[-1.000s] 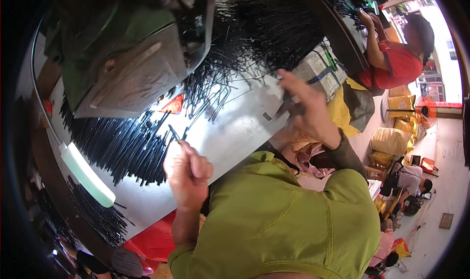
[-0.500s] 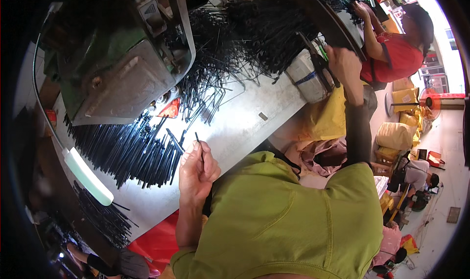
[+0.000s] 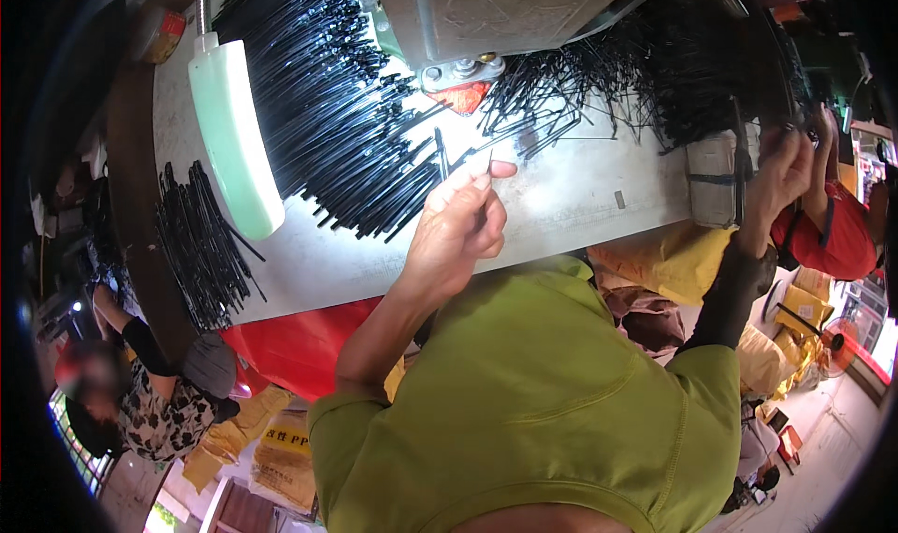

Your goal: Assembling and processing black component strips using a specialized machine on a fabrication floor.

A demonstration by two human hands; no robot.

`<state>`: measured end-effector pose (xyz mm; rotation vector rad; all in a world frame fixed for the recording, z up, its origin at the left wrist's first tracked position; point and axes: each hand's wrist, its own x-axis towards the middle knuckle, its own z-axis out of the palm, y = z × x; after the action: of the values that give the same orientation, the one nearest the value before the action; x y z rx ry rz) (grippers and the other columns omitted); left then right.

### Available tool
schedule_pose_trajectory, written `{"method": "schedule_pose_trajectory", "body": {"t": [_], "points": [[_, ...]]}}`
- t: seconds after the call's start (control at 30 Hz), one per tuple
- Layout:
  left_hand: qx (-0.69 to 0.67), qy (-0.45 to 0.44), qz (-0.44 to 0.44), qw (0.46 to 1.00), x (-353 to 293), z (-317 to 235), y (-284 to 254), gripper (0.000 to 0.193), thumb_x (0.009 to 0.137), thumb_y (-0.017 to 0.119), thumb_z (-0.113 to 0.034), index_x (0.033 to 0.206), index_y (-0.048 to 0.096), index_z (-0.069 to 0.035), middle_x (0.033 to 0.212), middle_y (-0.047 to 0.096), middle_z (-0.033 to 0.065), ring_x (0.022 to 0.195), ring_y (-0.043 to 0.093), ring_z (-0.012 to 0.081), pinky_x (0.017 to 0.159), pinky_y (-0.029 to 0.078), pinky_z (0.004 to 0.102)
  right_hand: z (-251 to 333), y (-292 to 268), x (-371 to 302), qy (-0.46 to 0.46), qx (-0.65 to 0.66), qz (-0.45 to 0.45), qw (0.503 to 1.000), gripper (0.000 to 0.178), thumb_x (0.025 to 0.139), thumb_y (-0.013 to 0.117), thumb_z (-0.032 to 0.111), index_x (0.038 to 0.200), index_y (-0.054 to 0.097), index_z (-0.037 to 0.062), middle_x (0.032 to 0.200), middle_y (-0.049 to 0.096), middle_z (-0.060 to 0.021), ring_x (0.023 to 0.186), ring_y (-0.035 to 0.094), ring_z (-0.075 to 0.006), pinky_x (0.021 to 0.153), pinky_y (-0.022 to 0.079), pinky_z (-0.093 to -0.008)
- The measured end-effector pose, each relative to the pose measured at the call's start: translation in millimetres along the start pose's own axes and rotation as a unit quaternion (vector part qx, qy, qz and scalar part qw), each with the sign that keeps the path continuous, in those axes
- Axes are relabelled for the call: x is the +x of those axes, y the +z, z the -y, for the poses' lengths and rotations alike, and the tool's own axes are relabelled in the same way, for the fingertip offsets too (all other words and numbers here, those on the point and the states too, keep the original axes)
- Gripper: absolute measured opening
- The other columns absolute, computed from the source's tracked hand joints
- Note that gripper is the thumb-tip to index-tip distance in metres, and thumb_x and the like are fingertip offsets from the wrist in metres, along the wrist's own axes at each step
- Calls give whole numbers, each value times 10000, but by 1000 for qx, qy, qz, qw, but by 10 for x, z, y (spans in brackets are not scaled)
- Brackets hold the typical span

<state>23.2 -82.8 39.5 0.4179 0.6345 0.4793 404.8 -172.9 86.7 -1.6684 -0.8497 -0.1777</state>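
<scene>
Near the middle, my left hand (image 3: 458, 224) is closed in a pinch, with a thin dark rod (image 3: 441, 150) standing up beside its fingers. A very thin sliver also shows at its fingertips. Just beyond and to the left lies a wide row of black rods (image 3: 355, 140) on the pale worktable (image 3: 580, 196). At the far right, my right hand (image 3: 790, 168) is raised with curled fingers, past a white box (image 3: 713, 180) with a dark strap. Whatever it holds is too dark and blurred to make out. A co-worker's hands show right behind it.
A grey machine housing (image 3: 505, 9) overhangs the table's far side, beside a tangled heap of black rods (image 3: 692, 75). On the left stand a lit lamp (image 3: 234, 140) and a smaller rod bundle (image 3: 206, 243). Co-workers sit at both sides; yellow sacks (image 3: 664, 257) lie below the table edge.
The whole view has swung leftward, so the table and machine appear turned and shifted. My left hand stays pinched near the rod row's end. My right hand is still raised beyond the white box.
</scene>
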Motion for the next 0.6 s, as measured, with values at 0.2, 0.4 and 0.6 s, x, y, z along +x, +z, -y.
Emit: {"method": "schedule_pose_trajectory", "body": {"t": [0.2, 0.4, 0.6], "points": [[-39, 7, 1, 999, 16, 8, -37, 297, 986, 449, -203, 1216, 505, -25, 648, 477, 12, 478, 292, 66, 461, 266, 225, 796, 1057, -1255, 272, 195, 518, 787, 73, 924, 539, 110, 917, 533, 38, 659, 511, 33, 576, 493, -47, 490, 412, -216], [-57, 29, -52, 997, -7, -7, -133, 309, 989, 457, -237, 1188, 504, -5, 683, 498, 24, 476, 290, 65, 463, 258, 230, 1046, 1374, -1686, 86, 95, 555, 822, 207, 867, 561, 107, 1050, 526, 15, 683, 579, -170, 559, 596, -290, 522, 441, -349], [-70, 44, -37, 996, 39, 27, -179, 272, 985, 468, -230, 1138, 518, -10, 667, 497, 26, 474, 296, 66, 454, 256, 231, 994, 1371, -1673, 95, 64, 580, 806, 168, 866, 552, 102, 1000, 509, 11, 677, 582, -184, 592, 592, -365, 511, 433, -382]]}}
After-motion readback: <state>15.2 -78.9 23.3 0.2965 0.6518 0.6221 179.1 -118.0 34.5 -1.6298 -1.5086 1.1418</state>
